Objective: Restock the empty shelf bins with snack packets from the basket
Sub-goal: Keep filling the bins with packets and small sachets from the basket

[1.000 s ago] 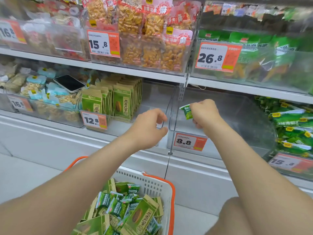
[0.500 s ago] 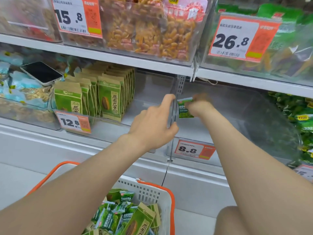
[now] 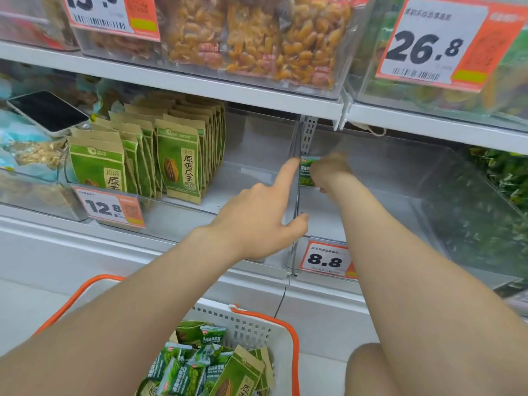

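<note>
Green, glossy film is what you have: a small snack packet (image 3: 307,172) pinched in the fingers of your right hand (image 3: 333,167). It is just inside the clear bin (image 3: 400,181) marked 8.8 (image 3: 325,260), close against its left wall and, as far as the blur allows, above the floor. Carry it to the back left corner, stand it face forward, and let go only once its bottom edge rests on the floor; a light, slippery pillow pack like this will likely topple if dropped. Print shows on its face, too blurred to read.

Your left hand (image 3: 257,221) holds nothing. Its index finger lies straight along the wall between the bins, with the thumb at the wall's front edge; leave it there to steady the wall. In the basket (image 3: 251,328) below, more small packets lie among taller paper pouches (image 3: 237,375), which probably belong in the neighbouring bin.
</note>
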A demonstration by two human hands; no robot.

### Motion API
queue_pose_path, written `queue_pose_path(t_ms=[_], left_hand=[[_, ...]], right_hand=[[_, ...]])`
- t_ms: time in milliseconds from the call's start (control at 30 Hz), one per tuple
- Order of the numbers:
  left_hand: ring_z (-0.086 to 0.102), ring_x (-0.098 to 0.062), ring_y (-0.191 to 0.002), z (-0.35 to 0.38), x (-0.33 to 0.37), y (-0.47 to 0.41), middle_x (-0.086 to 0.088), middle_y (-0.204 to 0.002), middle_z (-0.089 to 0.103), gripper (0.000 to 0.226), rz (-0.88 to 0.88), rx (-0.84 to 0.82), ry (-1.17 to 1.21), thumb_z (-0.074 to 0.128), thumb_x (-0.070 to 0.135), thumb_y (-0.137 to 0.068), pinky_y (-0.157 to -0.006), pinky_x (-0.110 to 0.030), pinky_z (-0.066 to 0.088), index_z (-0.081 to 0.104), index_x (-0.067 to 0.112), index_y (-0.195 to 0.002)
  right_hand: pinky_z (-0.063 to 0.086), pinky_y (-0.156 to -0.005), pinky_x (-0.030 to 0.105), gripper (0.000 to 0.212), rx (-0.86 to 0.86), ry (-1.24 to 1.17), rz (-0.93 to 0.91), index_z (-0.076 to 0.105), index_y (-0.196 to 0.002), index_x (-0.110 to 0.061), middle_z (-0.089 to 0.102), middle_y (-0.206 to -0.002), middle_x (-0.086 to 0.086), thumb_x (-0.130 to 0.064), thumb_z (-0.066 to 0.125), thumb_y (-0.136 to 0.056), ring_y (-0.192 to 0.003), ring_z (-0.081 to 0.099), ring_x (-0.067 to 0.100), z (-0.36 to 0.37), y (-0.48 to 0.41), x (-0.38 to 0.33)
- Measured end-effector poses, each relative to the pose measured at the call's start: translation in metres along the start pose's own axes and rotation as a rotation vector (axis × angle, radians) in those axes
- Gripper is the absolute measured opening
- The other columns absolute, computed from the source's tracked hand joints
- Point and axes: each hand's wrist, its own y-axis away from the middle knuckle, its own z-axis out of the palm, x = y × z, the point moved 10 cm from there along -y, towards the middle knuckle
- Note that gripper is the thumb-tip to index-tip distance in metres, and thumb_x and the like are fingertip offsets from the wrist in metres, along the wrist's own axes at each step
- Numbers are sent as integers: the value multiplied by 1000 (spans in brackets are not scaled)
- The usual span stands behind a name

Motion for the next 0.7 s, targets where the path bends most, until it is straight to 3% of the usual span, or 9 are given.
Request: queue_pose_path(t_ms=[100, 233, 267, 333, 400, 433, 500, 567, 700], left_hand=[[55, -23, -53, 1, 0, 0, -1, -54, 52, 89, 3, -12, 22, 56, 55, -97, -53, -41, 48, -1, 37, -163], [56, -24, -58, 2, -1, 4, 1, -59, 54, 94, 6, -18, 16, 54, 64, -97, -54, -38, 43, -7, 37, -164], [57, -25, -61, 1, 0, 6, 2, -61, 54, 95, 13, -16, 0, 53, 67, -97, -55, -38, 43, -8, 35, -164], [61, -29, -75, -2, 2, 12, 3, -77, 58, 95, 16, -5, -15, 52, 69, -97, -63, -41, 47, -2, 30, -165], [61, -32, -102, -12, 5, 20, -4, -113, 59, 84, 26, 56, -5, 52, 66, -97, -80, -46, 52, 17, 22, -159], [58, -32, -107, -21, 8, 26, -6, -123, 52, 71, 48, 124, -4, 54, 62, -98, -85, -47, 51, 30, 19, -149], [52, -28, -94, -41, 16, 40, -3, -114, 43, 39, 86, 284, -21, 56, 48, -99, -78, -45, 48, 45, 19, -122], [47, -26, -80, -53, 15, 51, 0, -101, 41, 18, 54, 350, -74, 55, 35, -99, -67, -43, 44, 47, 20, -105], [58, -27, -81, -49, -7, 69, 7, -86, 56, 9, -72, 204, -138, 55, 36, -96, -62, -37, 42, 49, 30, -93]], right_hand=[[57, -93, 38, 36, -71, 90, -23, 54, -137, -1, 63, -131, 18, -16, 46, -106, -106, 63, 31, 7, 6, 1], [56, -100, 45, 33, -146, 210, -92, 57, -135, -5, 61, -132, 15, -18, 42, -108, -101, 60, 29, 9, 12, -1], [57, -96, 42, 32, -147, 250, -113, 57, -134, -4, 61, -131, 16, -16, 42, -108, -100, 60, 29, 7, 16, -2], [54, -74, 32, 25, -130, 331, -196, 60, -122, -3, 63, -127, 17, -11, 44, -105, -90, 61, 27, 2, 25, -9], [40, -60, 25, 19, -95, 375, -285, 64, -107, -4, 66, -121, 19, -8, 47, -99, -91, 62, 32, -8, 41, -17], [40, -58, 25, 17, -66, 377, -318, 64, -101, -3, 67, -116, 20, -7, 49, -95, -97, 63, 35, -14, 51, -19], [53, -74, 31, 24, -4, 310, -400, 67, -107, 2, 67, -113, 21, -7, 51, -91, -110, 62, 41, -27, 76, -23], [56, -90, 40, 30, 39, 195, -466, 71, -112, -2, 70, -109, 20, -9, 50, -90, -110, 62, 42, -42, 112, -28], [47, -83, 33, 20, 87, 143, -671, 64, -107, -20, 69, -93, 2, -21, 55, -90, -98, 60, 25, -57, 193, -51]])
